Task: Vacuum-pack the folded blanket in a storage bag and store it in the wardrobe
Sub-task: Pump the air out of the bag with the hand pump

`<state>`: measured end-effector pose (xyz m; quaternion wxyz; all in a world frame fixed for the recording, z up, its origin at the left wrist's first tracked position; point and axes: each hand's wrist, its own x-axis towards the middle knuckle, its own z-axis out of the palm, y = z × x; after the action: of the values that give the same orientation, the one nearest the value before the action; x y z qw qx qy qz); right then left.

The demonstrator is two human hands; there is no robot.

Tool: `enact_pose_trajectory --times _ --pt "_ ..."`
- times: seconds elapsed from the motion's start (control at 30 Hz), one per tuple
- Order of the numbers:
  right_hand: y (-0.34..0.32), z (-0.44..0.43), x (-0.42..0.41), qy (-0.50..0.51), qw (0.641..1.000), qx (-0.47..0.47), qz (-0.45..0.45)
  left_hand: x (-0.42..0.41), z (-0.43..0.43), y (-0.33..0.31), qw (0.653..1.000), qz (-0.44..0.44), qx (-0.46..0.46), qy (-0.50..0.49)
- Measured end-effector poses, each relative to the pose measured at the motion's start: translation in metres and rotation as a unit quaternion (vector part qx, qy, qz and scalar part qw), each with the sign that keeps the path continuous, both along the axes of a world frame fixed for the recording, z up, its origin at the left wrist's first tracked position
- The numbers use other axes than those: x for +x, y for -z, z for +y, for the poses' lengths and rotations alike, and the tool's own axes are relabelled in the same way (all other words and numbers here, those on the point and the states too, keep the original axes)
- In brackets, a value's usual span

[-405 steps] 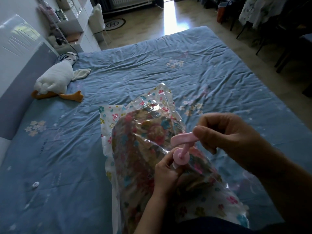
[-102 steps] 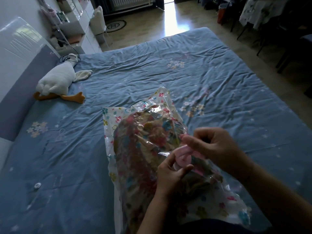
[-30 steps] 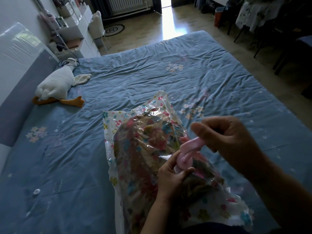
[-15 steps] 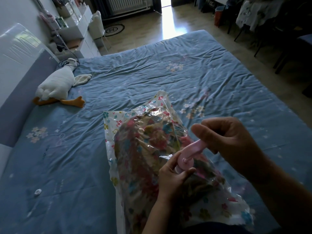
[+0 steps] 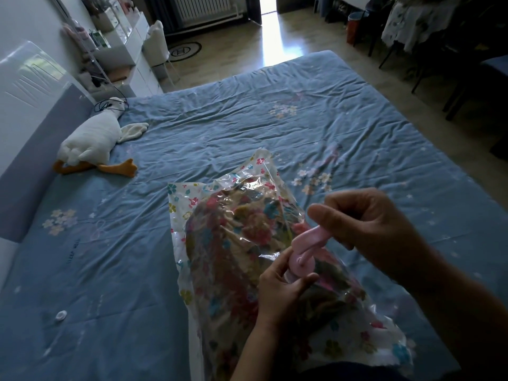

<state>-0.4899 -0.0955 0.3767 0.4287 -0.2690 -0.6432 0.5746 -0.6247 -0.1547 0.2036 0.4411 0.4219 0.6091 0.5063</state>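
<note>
The clear plastic storage bag printed with small coloured flowers [image 5: 178, 204] lies on the bed with its wrinkled blue sheet [image 5: 247, 119], close in front of the person; the folded blanket in a busy floral pattern [image 5: 236, 243] is inside it, and the film already looks crumpled against the cloth. A small pink plastic hand pump [image 5: 301, 264] stands on the bag's upper face; the left hand [image 5: 280, 292] has its fingers [image 5: 277, 268] curled round the pump's base, pressing it to the bag, while the right hand [image 5: 365, 224] pinches the pink handle, which stands raised at a slant above the base.

From where I stand this is the pumping step, and it looks partway done; to do it well I would hold the base square and firm on the valve so that no air leaks back, draw the handle straight along the barrel and not sideways, and flatten loose pockets of film towards the valve between strokes; whether the bag's mouth is sealed I cannot see.

Counted: one bag, one blanket, one pump, two hands at work; further off on the bed, one white plush goose with orange feet [image 5: 90, 141] and one small white round cap [image 5: 60, 314], well apart from the bag.
</note>
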Motion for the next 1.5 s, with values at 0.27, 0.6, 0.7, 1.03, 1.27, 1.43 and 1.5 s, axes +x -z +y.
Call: enact_pose_trajectory --times 0.27,0.6,0.7,1.03,1.27,1.43,1.5 --pt "0.107 0.004 0.004 0.024 0.960 -0.012 -0.278 -0.002 -0.002 0.004 1.000 -0.002 0.002 0.007" --pt "0.062 0.008 0.007 -0.027 0.991 -0.046 -0.126 0.000 -0.002 0.002 1.000 -0.011 0.011 0.002" --pt "0.107 0.006 0.007 0.005 0.959 -0.009 -0.283 0.000 -0.003 0.002 1.000 -0.029 0.001 0.010" --pt "0.047 0.012 0.013 -0.077 0.991 -0.108 0.030 0.002 -0.002 0.001 1.000 -0.015 0.012 0.001" --pt "0.101 0.005 0.008 0.018 0.972 -0.035 -0.230 0.000 0.000 0.000 1.000 -0.008 0.013 0.002" --pt "0.025 0.005 0.014 -0.060 0.997 -0.052 0.012 0.000 0.000 -0.002 1.000 -0.018 0.018 0.001" --pt "0.038 0.008 0.014 -0.039 0.998 -0.054 -0.004 0.002 -0.001 -0.002 1.000 -0.024 0.018 0.000"
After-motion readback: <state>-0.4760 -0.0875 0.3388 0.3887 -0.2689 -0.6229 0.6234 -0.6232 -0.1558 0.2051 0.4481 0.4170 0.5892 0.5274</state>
